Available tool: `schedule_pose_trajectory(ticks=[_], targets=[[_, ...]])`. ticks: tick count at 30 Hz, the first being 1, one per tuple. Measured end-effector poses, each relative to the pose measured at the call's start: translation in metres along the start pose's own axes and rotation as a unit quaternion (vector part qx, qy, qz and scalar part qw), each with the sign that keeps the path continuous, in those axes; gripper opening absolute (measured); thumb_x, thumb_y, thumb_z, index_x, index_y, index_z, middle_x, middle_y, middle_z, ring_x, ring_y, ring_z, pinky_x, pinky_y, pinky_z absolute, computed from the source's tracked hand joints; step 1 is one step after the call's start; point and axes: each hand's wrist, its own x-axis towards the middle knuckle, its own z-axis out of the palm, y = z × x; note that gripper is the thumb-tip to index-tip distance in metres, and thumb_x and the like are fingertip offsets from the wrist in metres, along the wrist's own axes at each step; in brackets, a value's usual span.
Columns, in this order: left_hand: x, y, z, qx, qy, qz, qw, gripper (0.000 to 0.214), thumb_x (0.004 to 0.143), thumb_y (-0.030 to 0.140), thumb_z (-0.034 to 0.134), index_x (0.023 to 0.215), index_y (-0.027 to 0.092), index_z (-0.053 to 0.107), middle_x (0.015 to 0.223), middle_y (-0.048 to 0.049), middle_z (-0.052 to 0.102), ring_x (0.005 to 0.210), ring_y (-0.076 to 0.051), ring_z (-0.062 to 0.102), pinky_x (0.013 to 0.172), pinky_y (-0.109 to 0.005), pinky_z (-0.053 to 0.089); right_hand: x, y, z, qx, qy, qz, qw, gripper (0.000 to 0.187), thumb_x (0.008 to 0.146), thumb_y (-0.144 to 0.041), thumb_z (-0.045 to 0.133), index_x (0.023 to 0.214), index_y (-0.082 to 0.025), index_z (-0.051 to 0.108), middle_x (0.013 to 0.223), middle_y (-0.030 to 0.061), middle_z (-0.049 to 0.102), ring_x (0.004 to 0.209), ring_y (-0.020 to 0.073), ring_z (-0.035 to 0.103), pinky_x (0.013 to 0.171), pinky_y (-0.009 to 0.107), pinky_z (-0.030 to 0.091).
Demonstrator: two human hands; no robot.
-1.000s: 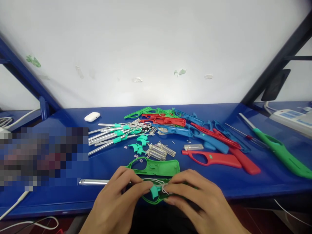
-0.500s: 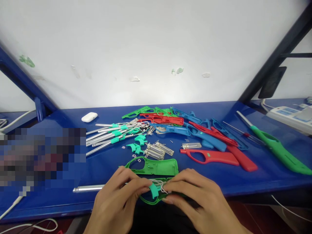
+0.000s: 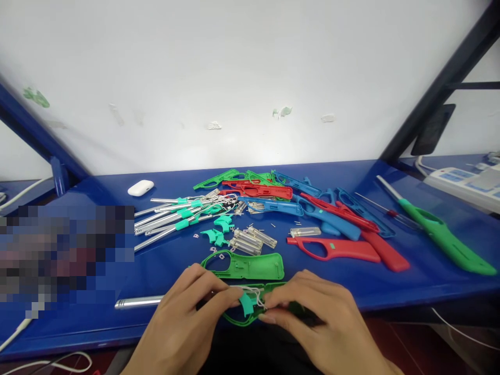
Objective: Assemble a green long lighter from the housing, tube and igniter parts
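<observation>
At the table's front edge, my left hand point(image 3: 183, 317) pinches a teal trigger point(image 3: 246, 304) between thumb and fingers. Beneath it lies a green lighter shell half point(image 3: 239, 322) with its loop towards me, partly covered by both hands. My right hand point(image 3: 324, 317) has thumb and fingertips closed on thin white wire point(image 3: 258, 298) over the shell. A silver lighter tube point(image 3: 138, 302) sticks out to the left from behind my left hand. Just beyond my fingers another green shell half point(image 3: 258, 265) lies with its inside up.
Behind are clear fuel tanks point(image 3: 246, 242), loose teal triggers point(image 3: 215, 237), silver tubes with wires point(image 3: 164, 221), and red shells point(image 3: 344, 250) and blue shells point(image 3: 332, 216). A whole green lighter point(image 3: 449, 234) and a screwdriver point(image 3: 392, 213) lie right. A white case point(image 3: 141, 188) sits back left.
The whole view has shifted slightly. Both hands keep nearly the same grip, with the right fingertips moved a little on the wire; the trigger stays over the shell.
</observation>
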Motion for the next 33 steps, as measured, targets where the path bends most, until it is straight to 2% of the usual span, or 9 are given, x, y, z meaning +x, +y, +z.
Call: schedule_pose_trajectory(ticks=[7,15,21,26,33], targets=[[-0.003,-0.002,0.004,0.001,-0.004,0.014,1.000,0.045,0.096,-0.009,0.047,0.120,0.022,0.069,0.092,-0.0011,0.070,0.078,-0.016,0.056,0.070,-0.025,0.052,0.001,-0.001,-0.001,0.006,-0.006,-0.001,1.000,0.010,0.098,-0.027,0.081,0.089,-0.026,0.077,0.077,-0.0077,0.080,0.066,0.0116,0.071,0.065,0.021,0.054],[-0.012,-0.009,0.007,0.016,-0.017,0.018,1.000,0.054,0.095,-0.009,0.044,0.124,0.027,0.072,0.093,-0.0012,0.069,0.078,-0.017,0.057,0.068,-0.027,0.053,0.000,0.001,0.000,0.001,-0.004,-0.001,1.000,0.011,0.099,-0.027,0.081,0.090,-0.026,0.075,0.080,-0.0086,0.081,0.066,0.0113,0.071,0.065,0.023,0.053],[-0.019,-0.010,0.010,0.014,-0.035,-0.002,0.999,0.056,0.096,-0.009,0.045,0.129,0.029,0.070,0.099,0.0009,0.071,0.083,-0.014,0.063,0.076,-0.026,0.057,0.000,0.001,-0.001,0.003,-0.013,0.003,1.000,0.012,0.098,-0.024,0.081,0.090,-0.026,0.073,0.081,-0.0093,0.082,0.066,0.0115,0.070,0.066,0.023,0.051],[-0.014,-0.007,0.006,0.015,-0.031,0.012,0.999,0.058,0.092,-0.013,0.045,0.128,0.027,0.067,0.097,-0.0001,0.069,0.080,-0.015,0.058,0.076,-0.028,0.055,0.000,-0.001,-0.001,0.011,-0.020,0.013,1.000,0.014,0.097,-0.022,0.081,0.087,-0.026,0.073,0.079,-0.0096,0.081,0.066,0.0120,0.069,0.067,0.023,0.050],[-0.002,0.003,0.001,-0.006,-0.035,0.033,0.999,0.057,0.088,-0.016,0.040,0.121,0.023,0.063,0.094,-0.0011,0.065,0.078,-0.016,0.052,0.075,-0.027,0.051,-0.001,0.000,-0.001,0.016,-0.035,0.028,0.999,0.021,0.093,-0.009,0.081,0.087,-0.026,0.071,0.082,-0.0119,0.081,0.067,0.0114,0.066,0.069,0.024,0.048]])
